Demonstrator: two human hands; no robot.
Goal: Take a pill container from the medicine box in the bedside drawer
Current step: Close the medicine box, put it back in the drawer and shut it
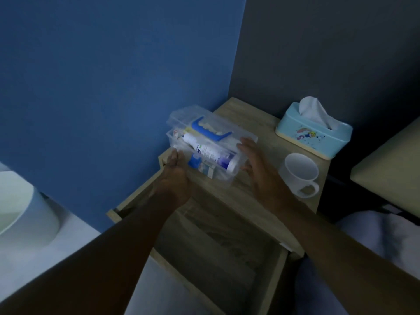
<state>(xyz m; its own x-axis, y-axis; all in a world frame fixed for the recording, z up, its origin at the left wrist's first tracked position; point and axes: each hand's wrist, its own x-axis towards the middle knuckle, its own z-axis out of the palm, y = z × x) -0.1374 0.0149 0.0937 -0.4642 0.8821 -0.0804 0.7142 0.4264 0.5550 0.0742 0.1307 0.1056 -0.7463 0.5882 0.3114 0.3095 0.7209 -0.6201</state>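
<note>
A clear plastic medicine box (223, 178) with a blue handle (210, 130) on its lid rests on the wooden bedside table (247, 119), near its left front corner. Inside it I see a white pill container (210, 153) lying on its side, plus small blue and white packets. My left hand (178, 176) grips the box's near left end. My right hand (256, 164) lies against its right end, fingers spread. The bedside drawer (218, 253) stands pulled out below my forearms, and looks bare inside.
A white mug (300, 172) stands just right of my right hand. Behind it sits a light blue tissue box (316, 133). A blue wall runs along the left, a bed edge (386, 171) lies at the right, and a pale round bin (22, 208) stands at the far left.
</note>
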